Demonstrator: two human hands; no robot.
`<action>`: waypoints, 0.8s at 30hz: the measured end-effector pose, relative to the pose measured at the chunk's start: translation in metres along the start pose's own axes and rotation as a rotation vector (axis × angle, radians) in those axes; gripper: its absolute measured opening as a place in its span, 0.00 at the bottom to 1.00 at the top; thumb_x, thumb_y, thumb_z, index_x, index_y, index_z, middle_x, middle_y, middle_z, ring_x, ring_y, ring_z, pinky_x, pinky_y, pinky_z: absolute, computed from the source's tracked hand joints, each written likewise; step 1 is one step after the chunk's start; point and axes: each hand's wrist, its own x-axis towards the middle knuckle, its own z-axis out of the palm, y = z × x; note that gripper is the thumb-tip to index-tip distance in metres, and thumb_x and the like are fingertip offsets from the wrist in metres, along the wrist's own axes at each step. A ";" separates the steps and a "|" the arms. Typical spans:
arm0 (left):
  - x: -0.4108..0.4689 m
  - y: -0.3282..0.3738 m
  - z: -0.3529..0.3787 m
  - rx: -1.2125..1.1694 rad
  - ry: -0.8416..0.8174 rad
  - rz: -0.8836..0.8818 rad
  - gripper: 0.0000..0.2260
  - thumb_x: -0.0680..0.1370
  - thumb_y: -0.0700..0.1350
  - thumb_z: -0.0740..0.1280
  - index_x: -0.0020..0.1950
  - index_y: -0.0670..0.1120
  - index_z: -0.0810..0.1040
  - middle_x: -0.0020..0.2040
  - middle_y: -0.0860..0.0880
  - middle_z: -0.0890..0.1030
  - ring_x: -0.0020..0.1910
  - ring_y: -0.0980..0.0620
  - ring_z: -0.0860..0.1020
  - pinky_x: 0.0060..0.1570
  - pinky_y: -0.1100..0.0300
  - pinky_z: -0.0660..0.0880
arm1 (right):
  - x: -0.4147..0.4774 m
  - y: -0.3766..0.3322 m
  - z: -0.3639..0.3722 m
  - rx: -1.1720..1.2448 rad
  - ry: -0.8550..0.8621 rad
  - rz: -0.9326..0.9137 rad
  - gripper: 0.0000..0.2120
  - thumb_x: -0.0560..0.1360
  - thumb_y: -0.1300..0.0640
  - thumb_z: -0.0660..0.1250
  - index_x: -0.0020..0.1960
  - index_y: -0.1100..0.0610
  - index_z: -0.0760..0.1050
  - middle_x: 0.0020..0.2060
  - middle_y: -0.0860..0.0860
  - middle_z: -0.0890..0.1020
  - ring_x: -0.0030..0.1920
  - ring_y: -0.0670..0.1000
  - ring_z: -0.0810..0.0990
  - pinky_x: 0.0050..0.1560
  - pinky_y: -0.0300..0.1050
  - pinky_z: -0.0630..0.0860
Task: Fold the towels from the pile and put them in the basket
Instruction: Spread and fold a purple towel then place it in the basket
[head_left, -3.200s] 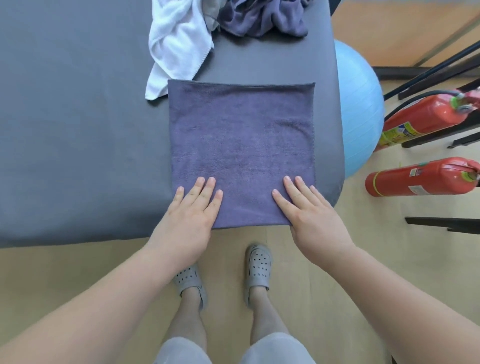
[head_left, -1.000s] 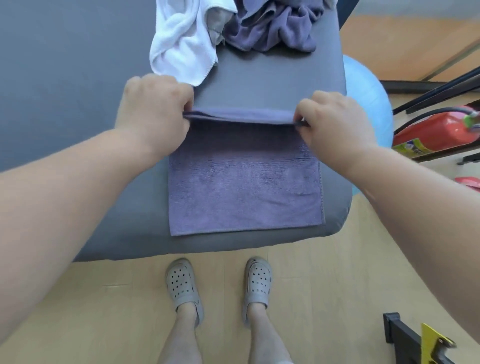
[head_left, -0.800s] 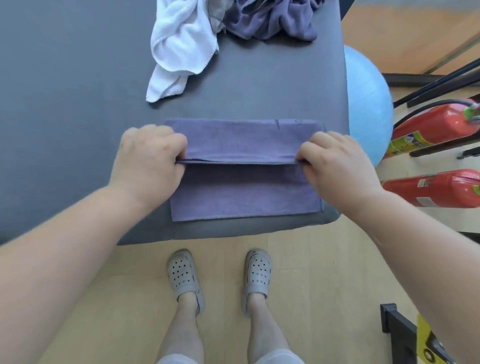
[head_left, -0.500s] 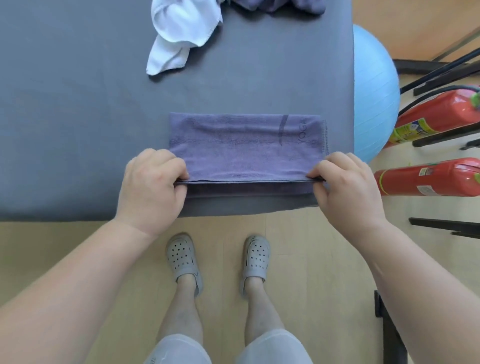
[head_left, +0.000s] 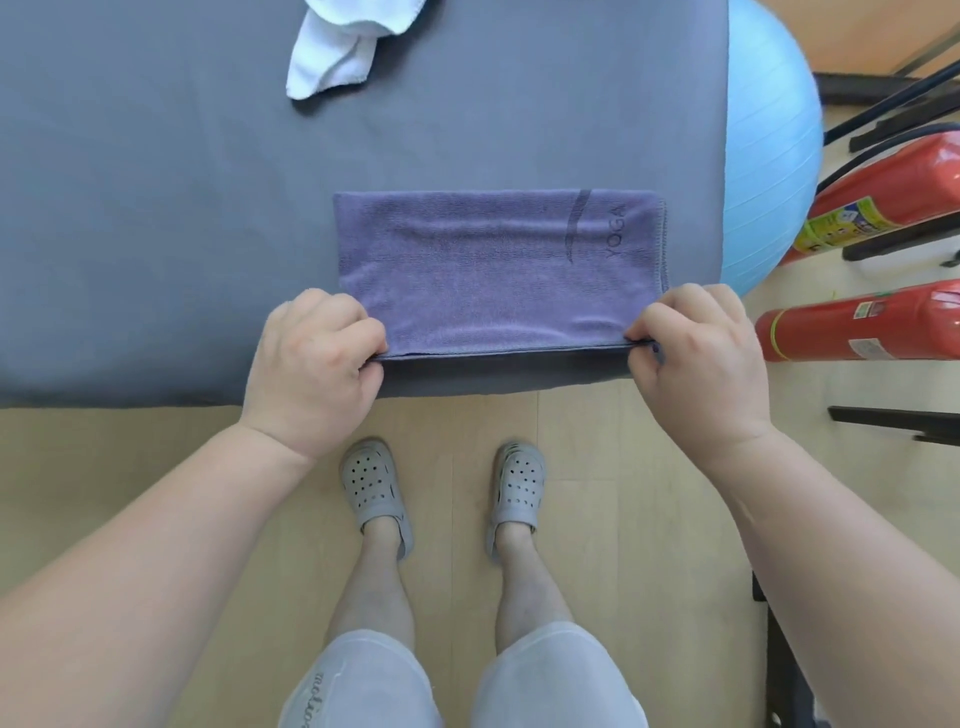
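purple towel (head_left: 483, 270) w/ darker "YOGA" print; grey table (head_left: 156, 208); white towel (head_left: 332, 52); light-blue ball (head_left: 769, 156); red extinguishers (head_left: 857, 327); grey clogs (head_left: 374, 488).

A folded purple towel (head_left: 498, 270) marked YOGA lies at the near edge of the grey surface (head_left: 156, 208). The left grip (head_left: 317, 358) and right grip (head_left: 696, 353) each pinch a near corner. A white towel (head_left: 337, 47) lies farther back, a blue exercise ball (head_left: 769, 156) at right.

Our forearms reach forward, well apart. Our left hand (head_left: 317, 364) and right hand (head_left: 701, 358) are curled, each pinching a near corner of the purple towel (head_left: 493, 270).
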 end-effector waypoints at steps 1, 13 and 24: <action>-0.003 -0.001 0.003 0.022 -0.033 0.002 0.06 0.67 0.34 0.65 0.37 0.42 0.80 0.37 0.45 0.77 0.35 0.42 0.70 0.34 0.47 0.70 | -0.003 0.001 0.002 -0.020 -0.036 -0.003 0.07 0.67 0.68 0.68 0.40 0.58 0.79 0.38 0.54 0.77 0.42 0.60 0.72 0.40 0.54 0.73; 0.022 0.040 -0.005 0.042 -0.092 -0.081 0.22 0.79 0.53 0.62 0.66 0.41 0.78 0.64 0.41 0.79 0.64 0.37 0.75 0.63 0.41 0.70 | 0.032 -0.079 0.008 0.029 -0.062 -0.024 0.22 0.77 0.43 0.63 0.64 0.56 0.79 0.65 0.55 0.78 0.70 0.61 0.72 0.71 0.62 0.64; 0.048 0.033 0.047 0.194 -0.370 -0.268 0.40 0.78 0.67 0.45 0.82 0.43 0.42 0.82 0.42 0.39 0.80 0.43 0.38 0.77 0.38 0.41 | 0.064 -0.094 0.067 -0.091 -0.353 0.028 0.31 0.82 0.38 0.48 0.82 0.46 0.48 0.82 0.47 0.48 0.82 0.53 0.44 0.79 0.60 0.41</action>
